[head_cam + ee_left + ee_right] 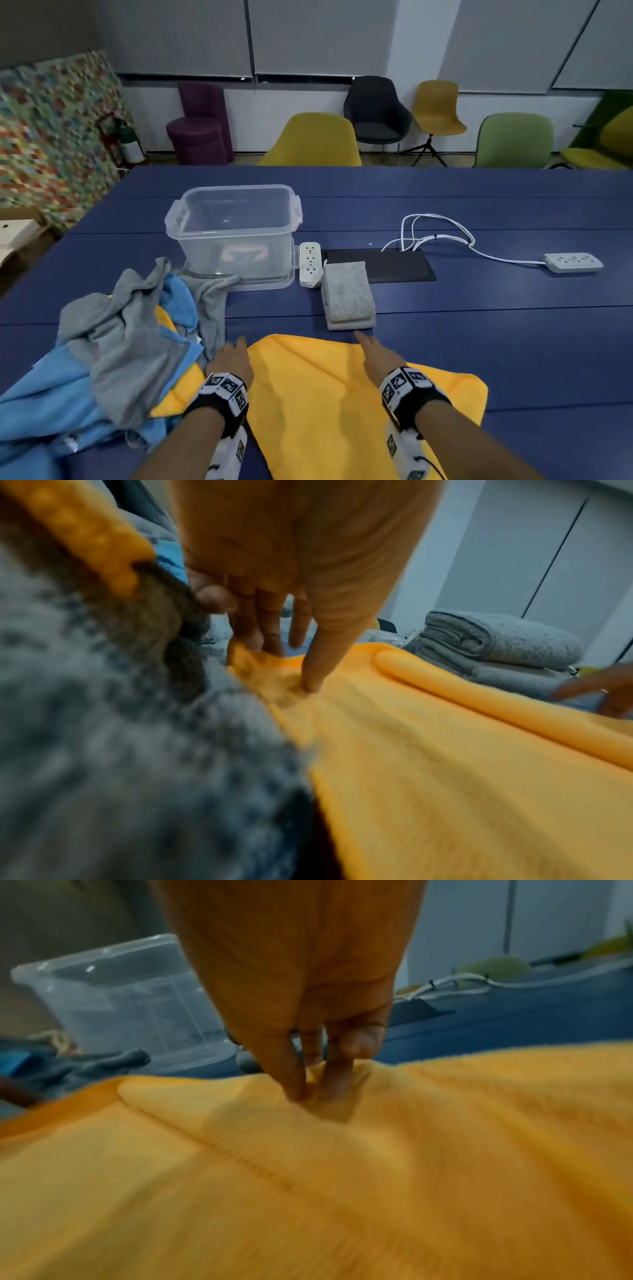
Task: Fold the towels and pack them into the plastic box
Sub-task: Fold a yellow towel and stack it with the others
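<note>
A yellow towel (342, 394) lies spread on the blue table (479, 325) right in front of me. My left hand (233, 356) is at its far left corner, where the thumb (311, 685) presses into the cloth and the fingers meet the raised edge. My right hand (373, 353) is at the far edge; thumb and fingers pinch a bunch of yellow cloth (315, 1096). A clear plastic box (239, 188) stands open and empty behind. Folded grey towels (347, 294) are stacked just beyond the right hand. Unfolded grey (137, 346) and blue (44, 394) towels are heaped at the left.
A white power strip (309, 263) lies between the box and the grey stack, beside a black panel (387, 265). A second strip (573, 262) with a white cable (442, 229) lies at the right. Chairs (315, 140) line the table's far edge.
</note>
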